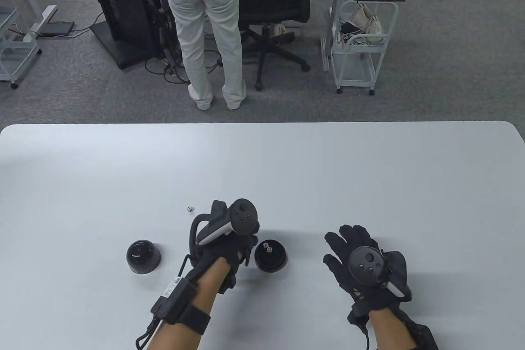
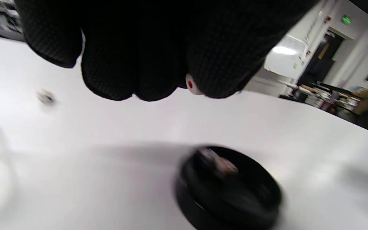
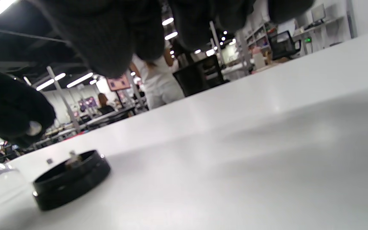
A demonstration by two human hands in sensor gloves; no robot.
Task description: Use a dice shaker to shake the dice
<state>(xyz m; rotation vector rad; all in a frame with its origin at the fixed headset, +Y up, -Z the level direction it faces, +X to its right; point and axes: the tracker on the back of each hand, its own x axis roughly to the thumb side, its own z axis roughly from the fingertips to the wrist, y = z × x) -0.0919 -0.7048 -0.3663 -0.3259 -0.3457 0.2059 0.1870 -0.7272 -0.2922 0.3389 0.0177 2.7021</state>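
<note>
Left hand (image 1: 229, 257) pinches die (image 2: 192, 84) at fingertips, just left of shaker base (image 1: 270, 256), nearer than right hand (image 1: 365, 261). Right hand spread, holding nothing. Base holds dice; dome lid (image 1: 142, 257) far left; stray die (image 1: 189, 209) beyond.

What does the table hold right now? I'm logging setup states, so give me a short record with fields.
base: black tray open, dice inside
cover: black dome on table, left of base, apart
loose die: on table beyond left hand
left hand: pinches a die above the base
right hand: fingers spread, holds nothing
</note>
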